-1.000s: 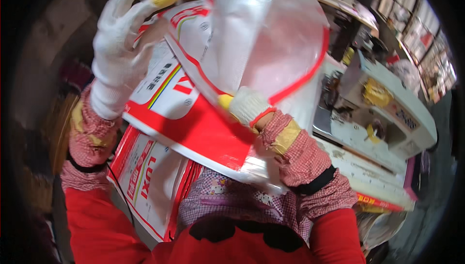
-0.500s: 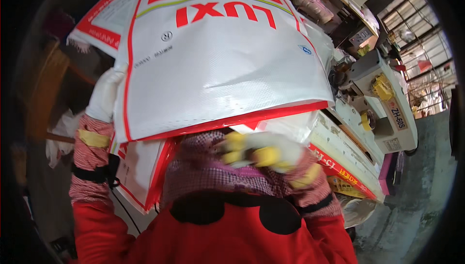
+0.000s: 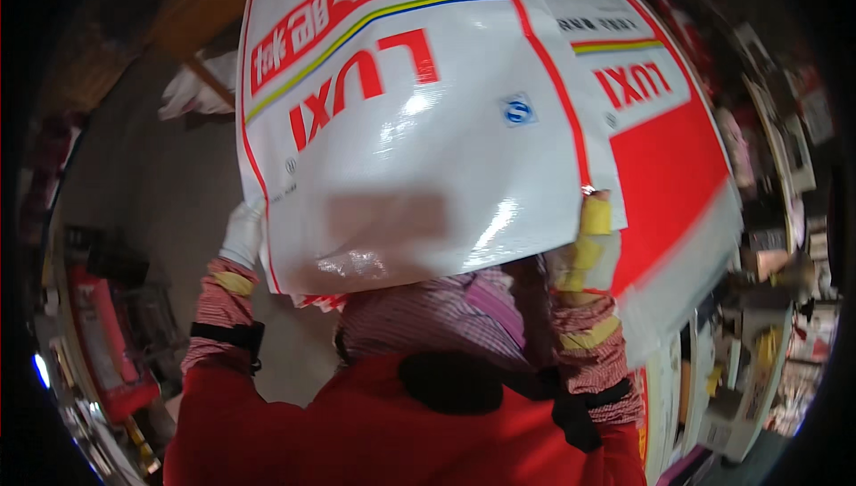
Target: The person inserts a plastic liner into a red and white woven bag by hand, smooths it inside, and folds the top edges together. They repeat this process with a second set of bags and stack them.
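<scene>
A large white woven plastic sack (image 3: 410, 165) with red print and red side borders hangs flat in front of me. My left hand (image 3: 243, 234), in a white glove, is closed on its lower left edge, the fingers partly behind it. My right hand (image 3: 587, 241), in a glove with yellow wraps on the fingers, grips the lower right edge. Just beyond the right hand lies a second sack (image 3: 673, 174), white and red, partly covered by the first. A checked cloth (image 3: 401, 321) shows under the sack's lower edge, against my red top.
A pale sewing machine (image 3: 749, 388) stands at the lower right beside a worktable. At the far left is a red and pink object (image 3: 111, 334) near dark furniture. A wooden bar (image 3: 209, 80) and a white crumpled bag (image 3: 192, 98) are at the upper left.
The view has turned left, so the sewing machine now sits lower right. My right hand has moved from below the sack to its right edge; the left hand still holds the left edge.
</scene>
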The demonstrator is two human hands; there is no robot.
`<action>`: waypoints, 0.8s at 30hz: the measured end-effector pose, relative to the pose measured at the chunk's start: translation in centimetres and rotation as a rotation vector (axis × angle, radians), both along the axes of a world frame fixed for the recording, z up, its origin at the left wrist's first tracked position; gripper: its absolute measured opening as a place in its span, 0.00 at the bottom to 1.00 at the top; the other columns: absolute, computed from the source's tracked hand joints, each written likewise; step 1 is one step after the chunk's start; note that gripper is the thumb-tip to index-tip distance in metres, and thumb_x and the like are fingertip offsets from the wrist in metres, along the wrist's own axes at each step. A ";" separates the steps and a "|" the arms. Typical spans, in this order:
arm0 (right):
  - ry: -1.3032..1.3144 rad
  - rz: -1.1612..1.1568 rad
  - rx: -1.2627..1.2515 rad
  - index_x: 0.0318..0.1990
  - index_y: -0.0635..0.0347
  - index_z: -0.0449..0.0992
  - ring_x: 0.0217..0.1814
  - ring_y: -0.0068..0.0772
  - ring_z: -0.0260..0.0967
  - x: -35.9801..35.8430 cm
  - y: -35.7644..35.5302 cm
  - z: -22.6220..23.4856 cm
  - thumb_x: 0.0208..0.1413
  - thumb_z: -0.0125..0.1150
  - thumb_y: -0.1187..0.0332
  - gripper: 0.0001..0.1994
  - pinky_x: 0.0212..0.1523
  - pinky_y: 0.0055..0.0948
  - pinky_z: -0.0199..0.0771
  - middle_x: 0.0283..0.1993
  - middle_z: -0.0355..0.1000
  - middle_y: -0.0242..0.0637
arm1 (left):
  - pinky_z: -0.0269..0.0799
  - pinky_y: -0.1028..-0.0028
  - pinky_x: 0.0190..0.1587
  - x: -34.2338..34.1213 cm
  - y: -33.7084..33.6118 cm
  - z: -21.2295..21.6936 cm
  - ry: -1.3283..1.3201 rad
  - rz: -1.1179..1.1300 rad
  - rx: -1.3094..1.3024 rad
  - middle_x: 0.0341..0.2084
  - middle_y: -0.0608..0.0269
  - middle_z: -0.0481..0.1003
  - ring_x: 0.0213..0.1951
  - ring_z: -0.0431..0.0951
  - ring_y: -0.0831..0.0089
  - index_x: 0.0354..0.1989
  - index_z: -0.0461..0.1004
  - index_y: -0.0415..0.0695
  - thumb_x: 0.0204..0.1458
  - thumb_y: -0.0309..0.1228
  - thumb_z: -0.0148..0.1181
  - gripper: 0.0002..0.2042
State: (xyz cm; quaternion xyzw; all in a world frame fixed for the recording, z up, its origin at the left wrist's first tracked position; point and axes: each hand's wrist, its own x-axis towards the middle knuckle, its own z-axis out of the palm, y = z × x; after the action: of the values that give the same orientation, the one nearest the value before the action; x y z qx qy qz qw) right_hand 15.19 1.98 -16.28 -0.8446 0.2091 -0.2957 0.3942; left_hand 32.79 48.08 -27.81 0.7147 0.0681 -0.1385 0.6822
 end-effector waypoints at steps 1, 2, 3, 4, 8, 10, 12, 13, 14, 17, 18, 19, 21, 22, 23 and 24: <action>-0.064 -0.069 0.513 0.47 0.65 0.68 0.31 0.31 0.70 2.5 1.5 -1.0 0.55 0.55 0.56 0.21 0.33 0.31 0.70 0.32 0.74 0.36 | 0.69 0.72 0.41 -1.0 -0.7 0.0 0.053 0.079 0.123 0.36 0.61 0.74 0.36 0.73 0.74 0.42 0.71 0.35 0.53 0.39 0.54 0.17; -0.122 -0.143 1.027 0.46 0.63 0.69 0.28 0.33 0.70 4.7 2.5 -2.0 0.54 0.57 0.55 0.20 0.29 0.32 0.69 0.31 0.74 0.38 | 0.70 0.72 0.38 -2.1 -1.4 0.2 0.107 0.152 0.244 0.34 0.62 0.74 0.34 0.73 0.74 0.39 0.72 0.36 0.52 0.40 0.56 0.17; 0.118 -0.167 0.833 0.45 0.62 0.70 0.26 0.35 0.69 7.6 3.5 -3.4 0.54 0.57 0.54 0.20 0.27 0.34 0.68 0.30 0.73 0.41 | 0.70 0.71 0.36 -2.7 2.6 -2.5 0.097 0.204 0.253 0.32 0.63 0.74 0.32 0.73 0.75 0.38 0.73 0.36 0.51 0.40 0.57 0.17; 0.349 -0.179 0.624 0.44 0.61 0.72 0.23 0.37 0.68 10.3 4.5 -6.0 0.53 0.58 0.53 0.20 0.24 0.35 0.67 0.29 0.73 0.44 | 0.70 0.71 0.34 -3.7 6.6 -6.9 0.091 0.262 0.263 0.30 0.65 0.74 0.31 0.72 0.75 0.36 0.73 0.37 0.49 0.41 0.58 0.17; 0.791 0.393 -0.449 0.52 0.66 0.64 0.33 0.55 0.72 14.2 2.7 -12.8 0.49 0.53 0.72 0.20 0.30 0.43 0.73 0.30 0.72 0.56 | 0.72 0.66 0.33 -5.7 11.2 -12.4 -0.306 -0.641 1.530 0.27 0.53 0.76 0.31 0.77 0.60 0.33 0.75 0.41 0.50 0.32 0.47 0.10; 0.849 0.271 -0.166 0.47 0.67 0.68 0.41 0.52 0.72 15.0 0.3 -19.5 0.53 0.52 0.61 0.19 0.31 0.41 0.72 0.36 0.72 0.55 | 0.72 0.62 0.34 -5.5 11.3 -13.3 -0.138 -0.867 1.580 0.29 0.50 0.75 0.34 0.76 0.55 0.31 0.76 0.45 0.46 0.31 0.46 0.10; 0.792 -0.125 0.847 0.41 0.63 0.71 0.36 0.38 0.71 15.7 1.9 -18.2 0.57 0.49 0.56 0.18 0.26 0.35 0.70 0.34 0.72 0.48 | 0.72 0.61 0.34 -6.8 12.1 -13.6 -0.010 -0.703 1.510 0.30 0.52 0.76 0.34 0.76 0.56 0.30 0.76 0.47 0.46 0.31 0.47 0.10; 0.794 -0.112 0.845 0.41 0.63 0.71 0.36 0.38 0.71 16.0 2.4 -17.8 0.57 0.49 0.56 0.18 0.26 0.35 0.70 0.34 0.72 0.48 | 0.71 0.60 0.34 -6.9 12.2 -13.8 0.096 -0.552 1.422 0.30 0.53 0.76 0.34 0.76 0.56 0.30 0.76 0.48 0.45 0.32 0.48 0.09; 0.593 -0.269 1.229 0.40 0.60 0.71 0.38 0.34 0.70 16.1 2.4 -17.4 0.55 0.51 0.61 0.12 0.29 0.35 0.70 0.36 0.72 0.42 | 0.71 0.60 0.34 -6.5 11.7 -13.7 0.097 -0.550 1.419 0.30 0.53 0.76 0.34 0.76 0.56 0.30 0.76 0.48 0.45 0.32 0.48 0.09; 0.316 -0.395 1.606 0.39 0.58 0.71 0.40 0.30 0.68 16.8 1.6 -16.7 0.54 0.53 0.67 0.08 0.31 0.34 0.71 0.36 0.71 0.36 | 0.71 0.59 0.34 -3.1 9.0 -12.2 -0.181 -0.818 1.563 0.28 0.56 0.76 0.34 0.76 0.57 0.28 0.76 0.49 0.46 0.32 0.47 0.09; 0.279 -0.358 1.619 0.39 0.58 0.71 0.39 0.30 0.68 17.1 1.6 -16.6 0.54 0.53 0.67 0.07 0.31 0.34 0.71 0.36 0.71 0.36 | 0.71 0.60 0.33 -2.4 7.9 -12.1 -0.263 -0.800 1.557 0.27 0.58 0.76 0.33 0.77 0.59 0.28 0.75 0.50 0.46 0.33 0.47 0.09; 0.240 -0.322 1.631 0.39 0.57 0.71 0.39 0.30 0.68 17.2 1.4 -16.4 0.54 0.53 0.68 0.07 0.31 0.33 0.71 0.35 0.70 0.35 | 0.71 0.60 0.33 -1.4 6.3 -12.3 -0.200 -0.819 1.595 0.28 0.58 0.76 0.33 0.77 0.60 0.29 0.76 0.50 0.47 0.34 0.47 0.09; 0.149 -0.259 1.658 0.38 0.57 0.71 0.37 0.30 0.67 17.1 1.2 -16.0 0.54 0.53 0.68 0.06 0.30 0.33 0.71 0.34 0.70 0.35 | 0.72 0.61 0.34 0.0 3.3 -13.0 -0.117 -0.859 1.637 0.29 0.59 0.76 0.34 0.77 0.61 0.30 0.76 0.51 0.47 0.35 0.47 0.09; 0.103 -0.227 1.671 0.38 0.57 0.71 0.37 0.30 0.67 17.0 1.1 -15.8 0.54 0.54 0.68 0.06 0.30 0.32 0.70 0.34 0.70 0.35 | 0.72 0.62 0.36 0.4 2.4 -13.6 -0.094 -0.876 1.640 0.29 0.59 0.77 0.35 0.77 0.62 0.30 0.76 0.52 0.48 0.35 0.47 0.10; 0.053 -0.201 1.679 0.37 0.57 0.70 0.36 0.30 0.67 16.7 0.7 -15.7 0.53 0.54 0.68 0.06 0.30 0.32 0.70 0.33 0.69 0.34 | 0.72 0.61 0.38 0.3 1.9 -14.4 -0.058 -1.002 1.730 0.32 0.59 0.77 0.37 0.77 0.63 0.30 0.77 0.51 0.49 0.36 0.46 0.11; 0.007 -0.169 1.690 0.37 0.57 0.70 0.36 0.30 0.67 16.3 0.3 -15.4 0.53 0.54 0.69 0.05 0.30 0.32 0.70 0.33 0.69 0.34 | 0.72 0.61 0.38 -0.2 2.8 -15.3 -0.061 -1.006 1.740 0.32 0.59 0.77 0.37 0.77 0.63 0.30 0.77 0.51 0.49 0.36 0.46 0.11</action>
State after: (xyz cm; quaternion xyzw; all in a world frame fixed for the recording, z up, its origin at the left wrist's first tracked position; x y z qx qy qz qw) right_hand 31.49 2.32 -31.71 -0.2488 0.4232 -0.0662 0.8687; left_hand 32.57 50.86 -43.08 0.9138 -0.1815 -0.2943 -0.2133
